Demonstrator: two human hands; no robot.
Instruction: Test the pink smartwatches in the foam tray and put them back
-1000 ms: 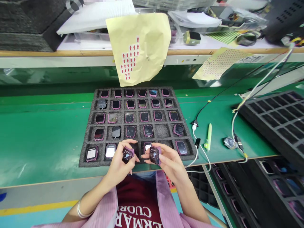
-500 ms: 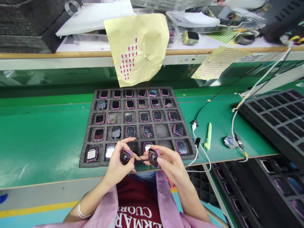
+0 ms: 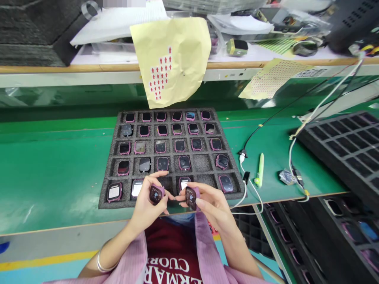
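Note:
My left hand is closed round a smartwatch with a purple case and a lit dark screen. A second purple smartwatch, its screen also lit, is gripped in my right hand. Both watches are held side by side above the front edge of a grey foam tray, screens tilted up. Rows of similar watches lie in the tray's compartments. A watch with a white screen is partly covered by my right fingers, and another white-screened watch sits beside my left hand.
Right of the tray lie a white cable, a green pen and a small plastic bag. More foam trays stand at the right and below the bench edge. A yellow sticker sheet hangs from the shelf above.
Both hands stay almost still, each with its watch. The left watch is turned very slightly; the tray and its contents look the same.

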